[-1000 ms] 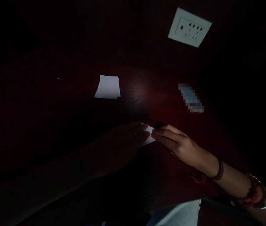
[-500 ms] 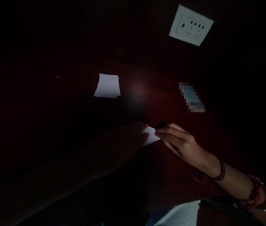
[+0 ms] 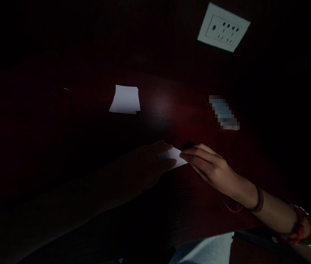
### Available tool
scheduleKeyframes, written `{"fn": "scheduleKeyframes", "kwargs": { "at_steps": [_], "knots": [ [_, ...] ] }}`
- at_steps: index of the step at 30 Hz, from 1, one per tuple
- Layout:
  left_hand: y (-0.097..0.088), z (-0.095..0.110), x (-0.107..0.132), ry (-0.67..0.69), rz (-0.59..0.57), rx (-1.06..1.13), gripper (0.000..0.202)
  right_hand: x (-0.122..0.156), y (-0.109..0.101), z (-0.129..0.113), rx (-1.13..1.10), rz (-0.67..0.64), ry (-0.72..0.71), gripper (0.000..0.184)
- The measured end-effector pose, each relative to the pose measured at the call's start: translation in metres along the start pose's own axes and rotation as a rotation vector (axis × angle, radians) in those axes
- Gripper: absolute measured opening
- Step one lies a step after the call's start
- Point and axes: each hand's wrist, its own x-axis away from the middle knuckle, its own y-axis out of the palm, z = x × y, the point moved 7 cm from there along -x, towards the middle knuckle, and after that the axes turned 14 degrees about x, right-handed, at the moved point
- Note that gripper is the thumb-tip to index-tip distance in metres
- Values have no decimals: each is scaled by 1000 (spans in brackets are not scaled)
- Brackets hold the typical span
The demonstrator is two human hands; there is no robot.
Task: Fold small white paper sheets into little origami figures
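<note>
A small white piece of paper (image 3: 176, 156) lies on a dark reddish wooden table (image 3: 171, 117). My left hand (image 3: 150, 165), in deep shadow with a ring on one finger, rests flat on the paper's left part with fingers stretched out. From the right, my right hand (image 3: 210, 168) presses its straightened fingertips on the paper's right edge. Cords and bangles circle my right wrist. Most of the paper is hidden under the hands.
A small stack of white paper sheets (image 3: 125, 99) lies farther back on the table. A blurred-out rectangular object (image 3: 224, 113) sits at the right. A white wall socket (image 3: 222, 27) is above. The scene is very dark.
Both hands stay on the small paper. My right fingertips shifted slightly right, then back a little over the paper; the left fingers barely moved.
</note>
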Motion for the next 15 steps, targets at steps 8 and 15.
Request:
{"fn": "scheduleKeyframes", "kwargs": {
  "at_steps": [8,15],
  "knots": [
    [1,-11,4,-1,33,-125,41,-4,-6,22,-23,12,128,35],
    [1,-9,0,-24,-79,-75,15,-10,-8,30,49,58,204,35]
  ]
}}
